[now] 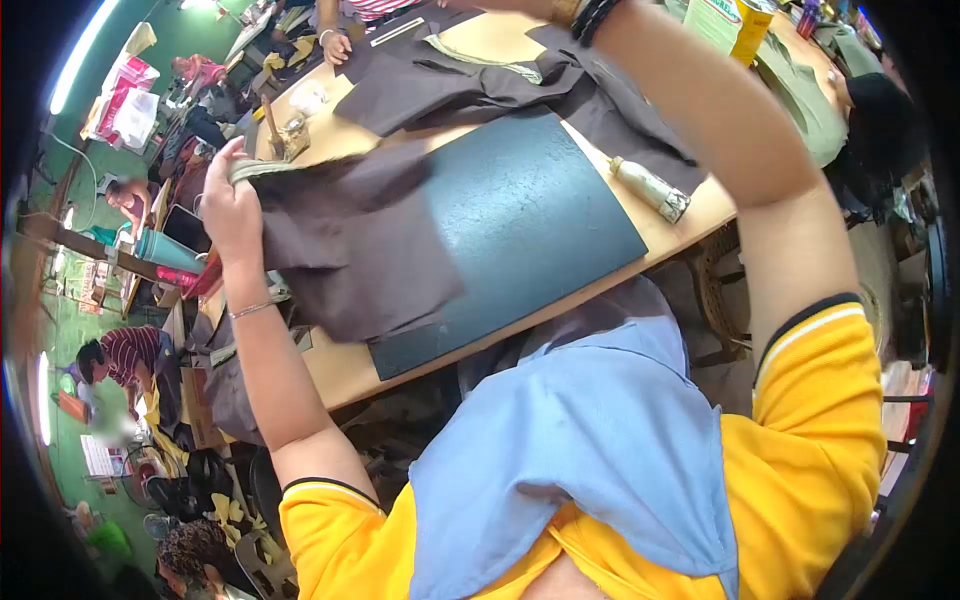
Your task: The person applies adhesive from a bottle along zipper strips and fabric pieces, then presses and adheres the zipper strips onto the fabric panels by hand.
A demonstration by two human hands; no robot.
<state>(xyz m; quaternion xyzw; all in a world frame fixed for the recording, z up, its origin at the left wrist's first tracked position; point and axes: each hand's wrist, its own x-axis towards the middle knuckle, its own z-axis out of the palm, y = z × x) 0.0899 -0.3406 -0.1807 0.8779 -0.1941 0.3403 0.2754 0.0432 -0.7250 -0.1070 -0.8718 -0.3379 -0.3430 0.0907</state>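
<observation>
Pinching brown cloth (350, 250) in left grip (234, 200), with dark mat (530, 200) on wooden desk (668, 232) to its right, green-walled workroom (185, 45) to its left; can't read the cropped right grip (525, 6).

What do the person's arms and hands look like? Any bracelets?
The short sleeves are yellow with black and white edges. The left hand has no glove, and a thin bracelet circles that wrist. A black, braided-looking band is on the right wrist; the right hand is mostly cut off.

A tube light (84, 56) glows upper left — a yellow tin (754, 34) stands upper right.
</observation>
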